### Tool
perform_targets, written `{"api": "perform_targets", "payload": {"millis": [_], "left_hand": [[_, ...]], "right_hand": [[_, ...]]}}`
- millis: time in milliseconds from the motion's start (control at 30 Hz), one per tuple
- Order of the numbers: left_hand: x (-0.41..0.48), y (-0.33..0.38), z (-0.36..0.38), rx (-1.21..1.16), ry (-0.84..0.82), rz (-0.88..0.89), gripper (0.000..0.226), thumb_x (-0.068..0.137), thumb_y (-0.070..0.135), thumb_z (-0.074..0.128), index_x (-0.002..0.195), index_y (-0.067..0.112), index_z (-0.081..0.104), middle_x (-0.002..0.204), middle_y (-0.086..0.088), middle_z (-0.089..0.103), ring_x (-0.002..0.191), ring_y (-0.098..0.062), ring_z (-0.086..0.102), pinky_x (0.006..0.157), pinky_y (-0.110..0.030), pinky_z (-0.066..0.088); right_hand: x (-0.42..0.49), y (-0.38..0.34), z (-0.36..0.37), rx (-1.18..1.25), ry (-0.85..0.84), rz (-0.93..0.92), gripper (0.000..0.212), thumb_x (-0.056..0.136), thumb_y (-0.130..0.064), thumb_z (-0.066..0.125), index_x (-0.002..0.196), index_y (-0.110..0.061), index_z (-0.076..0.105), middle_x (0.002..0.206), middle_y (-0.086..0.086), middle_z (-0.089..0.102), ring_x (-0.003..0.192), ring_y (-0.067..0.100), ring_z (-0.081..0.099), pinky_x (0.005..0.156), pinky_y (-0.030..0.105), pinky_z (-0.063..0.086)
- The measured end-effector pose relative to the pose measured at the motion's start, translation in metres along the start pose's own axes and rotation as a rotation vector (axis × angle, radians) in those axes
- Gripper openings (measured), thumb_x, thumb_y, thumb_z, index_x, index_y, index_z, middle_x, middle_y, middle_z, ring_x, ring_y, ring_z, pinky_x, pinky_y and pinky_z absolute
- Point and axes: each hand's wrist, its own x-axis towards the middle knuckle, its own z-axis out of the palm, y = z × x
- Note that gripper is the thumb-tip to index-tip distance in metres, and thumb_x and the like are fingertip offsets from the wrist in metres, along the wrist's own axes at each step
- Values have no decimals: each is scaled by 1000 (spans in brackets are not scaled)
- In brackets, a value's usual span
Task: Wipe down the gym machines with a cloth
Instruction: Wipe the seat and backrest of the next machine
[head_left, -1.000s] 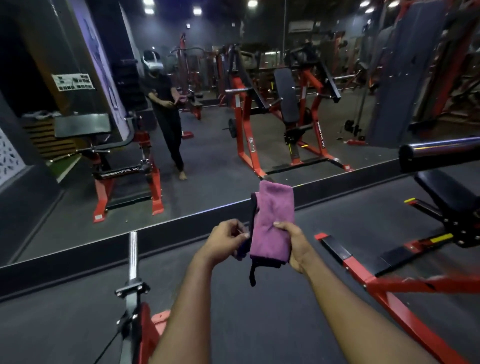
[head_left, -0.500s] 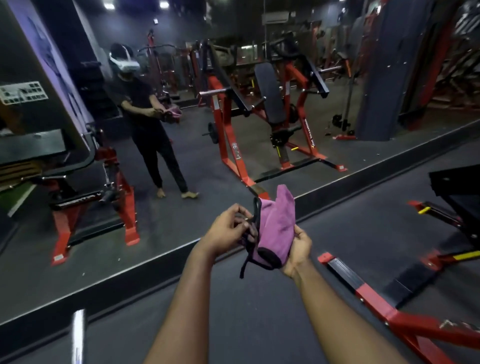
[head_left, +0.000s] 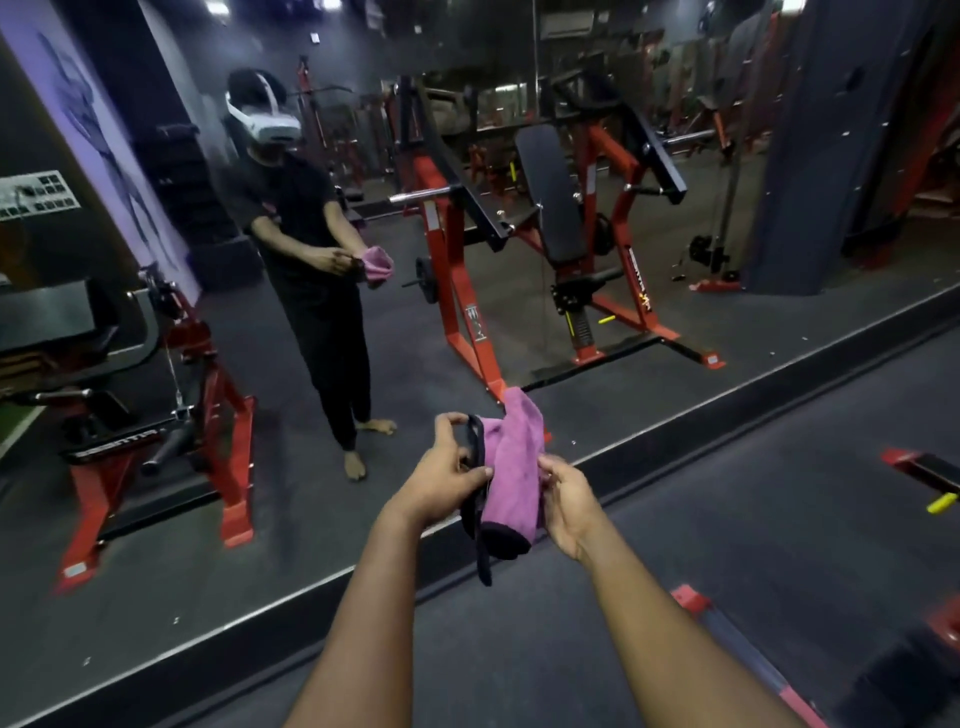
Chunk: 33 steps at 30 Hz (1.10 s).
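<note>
While left grip (head_left: 447, 467) pinches trim (head_left: 476, 441), right grip (head_left: 569, 499) holds cloth (head_left: 511, 467).

Purple-pink cloth (head_left: 511, 467), edged in near-black trim, with a loose strip of the same dark shade hanging below. Bright red on the frame of the press machine (head_left: 457, 301) ahead, black on its back pad (head_left: 550, 197) (small yellow marks low on the post). Same red and black on the left machine (head_left: 236, 447). Dark grey, faintly speckled floor (head_left: 519, 649). White headset (head_left: 265, 122) over black clothes (head_left: 306, 234) in the reflection; yellow grip (head_left: 941, 503) at far right
</note>
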Motion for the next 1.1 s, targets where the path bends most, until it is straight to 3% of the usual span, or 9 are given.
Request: {"api": "perform_targets", "payload": {"millis": [133, 233, 333, 467, 567, 700, 867, 967, 1100], "left_hand": [[80, -15, -10, 98, -4, 49, 62, 72, 28, 69, 119, 43, 30, 93, -19, 71, 84, -38, 69, 82, -57, 57], [134, -12, -19, 150, -39, 118, 55, 73, 22, 67, 111, 38, 31, 80, -14, 65, 66, -25, 57, 72, -51, 54], [195, -8, -31, 178, -43, 165, 48, 77, 13, 66, 104, 31, 30, 72, -10, 56, 63, -24, 51, 63, -46, 49], [290, 6, -38, 234, -80, 275, 50, 79, 16, 72, 101, 26, 28, 74, -4, 51, 65, -23, 49, 63, -42, 43], [341, 15, -15, 275, -160, 366, 54, 78, 18, 76, 101, 21, 27, 79, -1, 52, 70, -26, 53, 66, -40, 41], [402, 31, 31, 289, -242, 424, 49, 79, 15, 73, 102, 19, 30, 82, -9, 59, 73, -28, 56, 65, -39, 40], [477, 64, 106, 256, -400, 521, 39, 79, 17, 81, 95, 15, 45, 75, 0, 62, 60, -4, 49, 59, -20, 42], [522, 92, 158, 222, -489, 553, 24, 88, 21, 75, 93, 19, 51, 81, 5, 65, 67, -3, 53, 66, -15, 42], [575, 130, 216, 181, -542, 514, 9, 101, 26, 54, 98, 34, 51, 81, 13, 64, 73, -8, 57, 70, -29, 45]], "right_hand": [[59, -24, 5, -215, -40, -26, 57, 94, -70, 52, 128, -27, 67, 118, 10, 75, 112, 30, 70, 102, 50, 53], [104, -40, 12, -239, 16, -101, 73, 73, -52, 79, 134, -15, 62, 117, 13, 75, 109, 31, 71, 100, 50, 55], [148, -59, 11, -117, 165, -82, 55, 83, -33, 65, 127, 0, 63, 110, 21, 74, 108, 41, 68, 99, 52, 54], [200, -100, 0, 55, 284, -99, 47, 91, -28, 53, 127, 1, 63, 111, 25, 73, 111, 45, 65, 104, 57, 49], [226, -129, -11, 92, 350, -164, 47, 101, -37, 47, 128, -2, 62, 110, 19, 75, 107, 37, 68, 103, 50, 50], [262, -163, -42, 128, 240, -197, 72, 106, -62, 19, 138, -11, 58, 130, 17, 68, 122, 33, 65, 109, 49, 46], [305, -213, -105, 94, 251, -249, 65, 106, -61, 11, 144, -29, 53, 123, 15, 72, 100, 31, 72, 83, 46, 60], [327, -252, -153, 59, 359, -241, 67, 106, -62, 13, 140, -25, 58, 100, 14, 76, 84, 26, 73, 75, 39, 59], [352, -302, -204, 50, 438, -272, 62, 106, -61, 16, 120, -28, 66, 116, 9, 75, 113, 24, 68, 105, 40, 51]]}}
